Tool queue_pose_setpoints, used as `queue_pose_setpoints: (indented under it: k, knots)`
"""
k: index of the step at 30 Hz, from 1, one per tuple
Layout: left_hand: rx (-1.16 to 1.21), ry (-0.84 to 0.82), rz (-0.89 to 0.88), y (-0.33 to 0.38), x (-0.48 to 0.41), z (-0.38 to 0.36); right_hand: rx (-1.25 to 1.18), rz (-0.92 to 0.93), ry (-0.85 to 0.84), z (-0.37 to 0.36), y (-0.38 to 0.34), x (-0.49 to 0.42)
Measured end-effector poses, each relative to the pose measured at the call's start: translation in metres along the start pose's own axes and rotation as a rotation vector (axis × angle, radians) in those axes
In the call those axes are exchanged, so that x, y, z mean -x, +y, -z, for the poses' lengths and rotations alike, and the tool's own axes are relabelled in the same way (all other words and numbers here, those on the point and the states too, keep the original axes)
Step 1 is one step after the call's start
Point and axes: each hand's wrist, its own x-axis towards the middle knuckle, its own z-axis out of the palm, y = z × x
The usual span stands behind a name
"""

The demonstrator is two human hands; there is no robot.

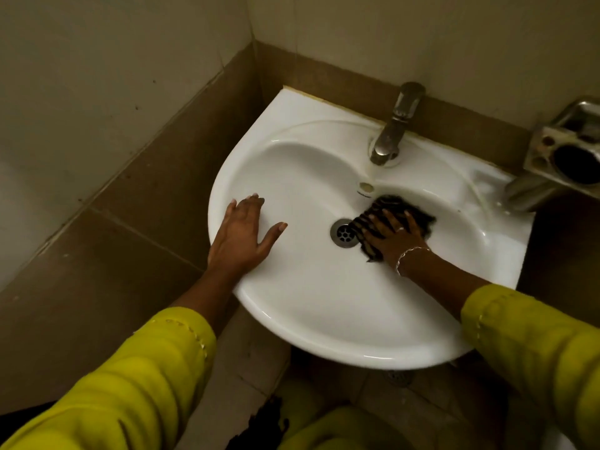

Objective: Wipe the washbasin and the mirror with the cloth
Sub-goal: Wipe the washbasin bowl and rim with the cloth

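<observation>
A white washbasin (311, 297) is fixed in a tiled corner. A dark striped cloth (394, 206) lies inside the bowl, just right of the metal drain (343, 234). My right hand (394, 237) presses flat on the cloth with straight, spread fingers. My left hand (245, 237) rests open on the basin's left rim, thumb reaching into the bowl. No mirror is in view.
A steel tap (394, 125) stands at the back of the basin. A metal soap and brush holder (565, 154) juts from the wall at the right. Brown tiled walls close in on the left and behind. A floor drain (397, 378) shows under the basin.
</observation>
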Motion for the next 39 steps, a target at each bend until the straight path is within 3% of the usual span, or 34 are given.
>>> queue_pose_setpoints:
  k: [2,4,17,20,23,26,30,34,39]
  knots:
    - [-0.005,-0.006,0.002,0.000,0.000,0.000,-0.227,-0.061,-0.192,0.003,-0.005,0.001]
    - [0.001,-0.007,0.004,0.001,0.000,0.001,-0.352,-0.083,-0.268,0.007,-0.013,0.006]
    - [-0.004,-0.009,-0.021,0.000,-0.001,0.001,-0.691,0.055,-0.355,0.016,-0.092,0.021]
    - [-0.003,-0.009,-0.022,0.000,-0.001,0.000,-0.838,0.116,-0.305,0.025,-0.105,0.021]
    - [0.003,-0.006,-0.025,-0.002,-0.001,-0.001,-1.145,0.128,-0.262,0.034,-0.115,0.025]
    - [0.005,-0.002,-0.028,-0.002,-0.001,-0.001,-1.631,0.050,-0.349,0.043,-0.122,0.029]
    - [0.025,0.004,-0.025,-0.001,-0.001,0.001,-2.265,0.125,-0.453,0.049,-0.119,0.026]
    - [0.068,0.031,-0.028,-0.001,0.000,0.001,-2.568,0.107,-0.493,0.045,-0.115,0.020]
    - [0.109,0.077,-0.031,-0.001,0.003,0.000,-2.894,0.082,-0.383,0.039,-0.120,0.013]
